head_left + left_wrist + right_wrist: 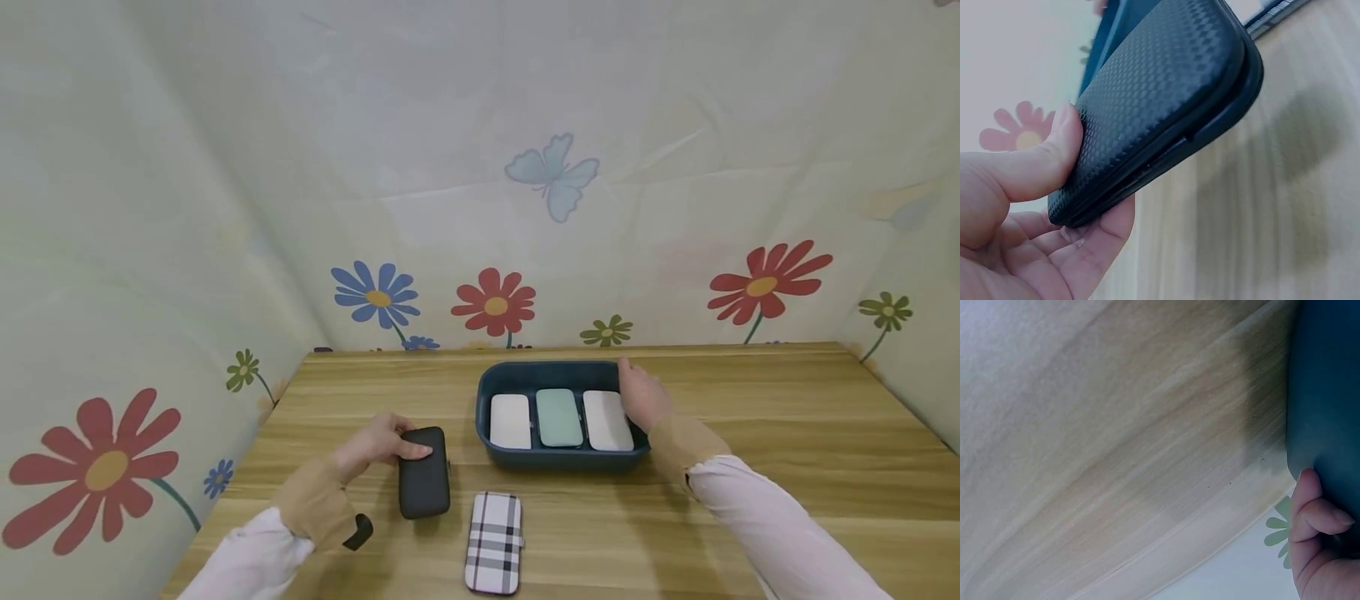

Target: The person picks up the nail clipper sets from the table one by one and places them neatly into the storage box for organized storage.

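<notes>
My left hand (pixel 380 439) pinches the upper end of a black hard-sided clamshell case (pixel 425 483), holding it just over the table. Up close, in the left wrist view, that case (pixel 1154 81) has a textured skin and a seam along its edge, thumb on one face and fingers beneath. A dark blue bin (pixel 555 460) stands farther back, its right end gripped by my right hand (pixel 643 397). In the right wrist view, curled fingers (pixel 1305 512) lie against the bin's side. Two white cases (pixel 510 421) and a mint-green case (pixel 558 417) sit side by side inside it.
A plaid case (pixel 492 546) with a small side clasp lies on the wooden table (pixel 787 433) in front of the bin. Behind the table hangs a pale cloth (pixel 420 167) printed with flowers and a butterfly, also along both sides.
</notes>
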Demonstrator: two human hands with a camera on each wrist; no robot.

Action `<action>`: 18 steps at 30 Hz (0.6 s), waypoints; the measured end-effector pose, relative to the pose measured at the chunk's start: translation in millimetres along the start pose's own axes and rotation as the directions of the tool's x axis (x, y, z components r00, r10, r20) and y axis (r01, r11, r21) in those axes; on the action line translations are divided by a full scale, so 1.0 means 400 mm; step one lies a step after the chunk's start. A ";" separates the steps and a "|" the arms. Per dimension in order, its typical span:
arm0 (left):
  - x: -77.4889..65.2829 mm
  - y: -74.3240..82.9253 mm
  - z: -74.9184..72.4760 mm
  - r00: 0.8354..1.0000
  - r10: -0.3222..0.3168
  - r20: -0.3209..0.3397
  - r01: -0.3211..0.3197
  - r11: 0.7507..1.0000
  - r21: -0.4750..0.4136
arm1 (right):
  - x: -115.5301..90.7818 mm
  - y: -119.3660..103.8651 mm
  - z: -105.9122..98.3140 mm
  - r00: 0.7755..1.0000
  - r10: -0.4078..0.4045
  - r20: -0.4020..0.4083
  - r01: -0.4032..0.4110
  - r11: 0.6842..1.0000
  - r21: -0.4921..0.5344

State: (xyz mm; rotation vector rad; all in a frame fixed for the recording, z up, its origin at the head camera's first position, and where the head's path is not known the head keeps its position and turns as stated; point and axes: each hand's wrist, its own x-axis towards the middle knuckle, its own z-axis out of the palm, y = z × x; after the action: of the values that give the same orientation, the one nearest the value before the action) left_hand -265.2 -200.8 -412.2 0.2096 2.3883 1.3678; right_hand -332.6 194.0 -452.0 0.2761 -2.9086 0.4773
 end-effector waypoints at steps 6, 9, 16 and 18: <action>0.009 0.022 -0.010 0.999 0.016 -0.052 -0.019 0.998 -0.067 | 0.002 0.002 0.004 1.000 0.006 0.007 -0.006 1.000 0.003; 0.015 0.036 -0.015 0.998 0.025 -0.064 -0.030 0.996 -0.078 | 0.004 0.003 0.002 1.000 0.014 0.009 -0.014 1.000 0.008; 0.025 0.058 -0.013 0.996 0.060 -0.059 -0.065 0.992 -0.103 | 0.004 0.003 0.004 1.000 0.020 0.014 -0.020 1.000 0.008; 0.029 0.062 -0.010 0.996 0.056 -0.071 -0.063 0.992 -0.107 | 0.004 0.002 0.004 1.000 0.024 0.017 -0.025 1.000 0.009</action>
State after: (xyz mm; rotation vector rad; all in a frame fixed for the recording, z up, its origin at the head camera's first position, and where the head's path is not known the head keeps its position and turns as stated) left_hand -278.7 -187.6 -392.0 0.2094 2.3709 1.5510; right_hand -334.4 194.0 -453.5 0.2473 -2.9303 0.4942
